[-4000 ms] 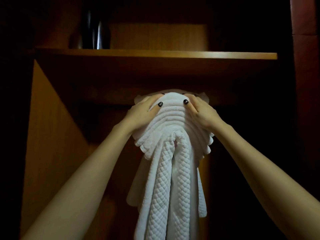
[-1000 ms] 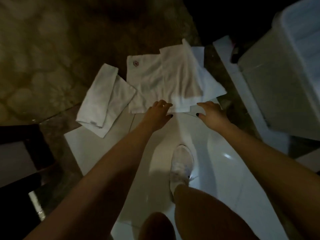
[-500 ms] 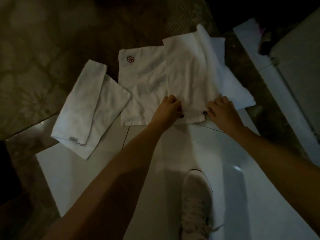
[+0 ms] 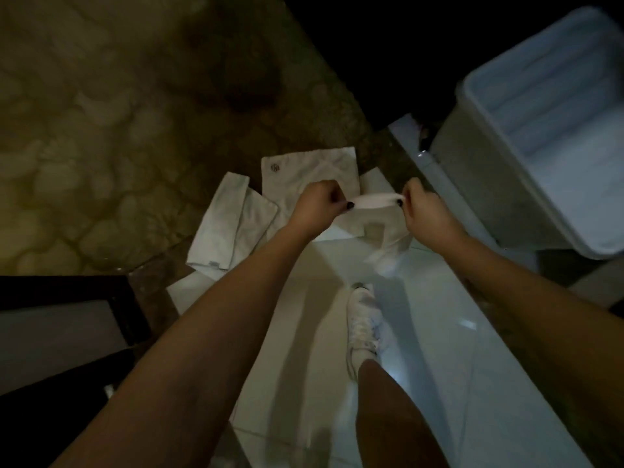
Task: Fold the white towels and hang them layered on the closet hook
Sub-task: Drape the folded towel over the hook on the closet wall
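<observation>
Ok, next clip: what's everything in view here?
Held towel: one, white, stretched between both hands, above the floor.
Logo towel: one, white, flat on the floor beyond the hands.
Folded towel: one, white, on the floor left of the logo towel.
Bin: one, white, right.
Tiles: white, glossy, underfoot.
Stone floor: brown, upper left.
Furniture: dark, lower left.
Shoe: one, white, on the tiles.
Left hand: grips the held towel's left end.
Right hand: grips its right end.

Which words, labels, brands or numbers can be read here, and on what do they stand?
No text can be read.
Round emblem on the flat towel: too small and blurred.
Small tag on the folded towel: too blurred.
Lifted towel: no print shows.
</observation>
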The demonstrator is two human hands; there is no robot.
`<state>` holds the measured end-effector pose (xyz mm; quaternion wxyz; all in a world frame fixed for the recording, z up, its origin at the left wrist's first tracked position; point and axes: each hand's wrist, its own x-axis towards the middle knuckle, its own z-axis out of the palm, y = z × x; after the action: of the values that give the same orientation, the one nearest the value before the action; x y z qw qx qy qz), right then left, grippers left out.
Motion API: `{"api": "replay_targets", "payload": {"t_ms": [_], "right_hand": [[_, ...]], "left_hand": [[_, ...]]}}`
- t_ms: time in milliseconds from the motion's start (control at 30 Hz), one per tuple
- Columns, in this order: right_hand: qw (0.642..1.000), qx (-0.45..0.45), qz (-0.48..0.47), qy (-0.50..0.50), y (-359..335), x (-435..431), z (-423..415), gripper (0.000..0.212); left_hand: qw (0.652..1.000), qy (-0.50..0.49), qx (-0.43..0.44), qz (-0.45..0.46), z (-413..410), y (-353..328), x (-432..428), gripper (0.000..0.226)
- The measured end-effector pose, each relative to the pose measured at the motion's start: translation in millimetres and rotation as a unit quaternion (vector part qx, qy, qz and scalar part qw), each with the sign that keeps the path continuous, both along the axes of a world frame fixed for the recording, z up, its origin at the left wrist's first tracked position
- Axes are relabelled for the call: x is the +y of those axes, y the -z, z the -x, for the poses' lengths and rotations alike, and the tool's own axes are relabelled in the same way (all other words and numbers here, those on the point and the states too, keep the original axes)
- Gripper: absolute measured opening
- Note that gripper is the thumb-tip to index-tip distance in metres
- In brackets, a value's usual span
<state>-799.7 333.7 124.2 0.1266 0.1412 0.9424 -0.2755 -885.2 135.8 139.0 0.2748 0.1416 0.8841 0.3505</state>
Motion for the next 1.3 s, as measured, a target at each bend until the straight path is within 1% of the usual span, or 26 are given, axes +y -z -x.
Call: {"api": "replay_targets", "payload": {"t_ms": [67,133,200,267,333,467,533,600,700,833,933,1000,1133,1200,1300], "right_hand": [[0.999,0.000,0.018,0.039,-59.1,0.6,-20.1,0.009],[0.998,-0.013,0.030,0.062,-121.0,-0.6,-43.9,0.018],[0.997,-0.010,0.048,0.067,-186.3,-1.4,-72.8,0.021],[0.996,0.002,0.060,0.066,-253.2,-3.1,-105.9,0.017],[0.996,0.007,0.060,0.058,-321.0,-3.1,-142.8,0.018],[0.998,0.016,0.031,0.045,-443.4,1.0,-215.5,0.023],[0.998,0.023,0.019,0.056,-497.4,4.3,-252.6,0.031],[0.997,0.018,-0.007,0.068,-543.9,7.4,-290.6,0.043],[0.993,0.031,-0.049,0.100,-603.4,13.2,-351.6,0.052],[0.985,0.065,-0.074,0.141,-655.8,21.8,-435.2,0.051],[0.980,0.106,-0.087,0.147,-682.6,27.4,-499.0,0.046],[0.977,0.110,-0.099,0.153,-692.4,32.3,-543.4,0.044],[0.963,0.092,-0.072,0.244,-693.1,47.5,-639.2,0.027],[0.949,0.091,-0.061,0.297,-692.7,53.0,-686.9,0.026],[0.932,0.071,-0.063,0.351,-690.2,61.3,-750.3,0.028]], "left_hand": [[1.000,0.009,-0.004,-0.013,-17.2,-67.8,3.6,0.016],[0.999,0.025,-0.016,-0.026,-39.0,-134.4,4.6,0.013],[0.999,0.035,-0.011,-0.037,-63.6,-200.0,3.6,0.013],[0.998,0.033,0.005,-0.057,-89.0,-263.2,-1.1,0.013],[0.996,0.036,0.013,-0.079,-115.3,-321.3,-5.5,0.019],[0.991,0.082,0.005,-0.108,-174.5,-423.8,-7.8,0.016],[0.985,0.107,0.009,-0.132,-207.8,-469.8,-5.6,0.011],[0.979,0.131,0.015,-0.156,-240.4,-510.6,-1.5,0.009],[0.968,0.148,0.021,-0.203,-287.7,-567.5,11.0,0.013],[0.955,0.186,0.015,-0.231,-350.2,-628.8,37.7,0.017],[0.944,0.205,0.024,-0.257,-397.2,-660.6,57.9,0.019],[0.937,0.210,0.021,-0.277,-429.9,-674.4,70.5,0.018],[0.931,0.178,0.021,-0.317,-499.9,-686.9,99.0,0.010],[0.928,0.159,0.012,-0.338,-536.5,-689.2,112.6,0.006],[0.926,0.152,0.017,-0.344,-586.3,-691.7,131.0,0.004]]}}
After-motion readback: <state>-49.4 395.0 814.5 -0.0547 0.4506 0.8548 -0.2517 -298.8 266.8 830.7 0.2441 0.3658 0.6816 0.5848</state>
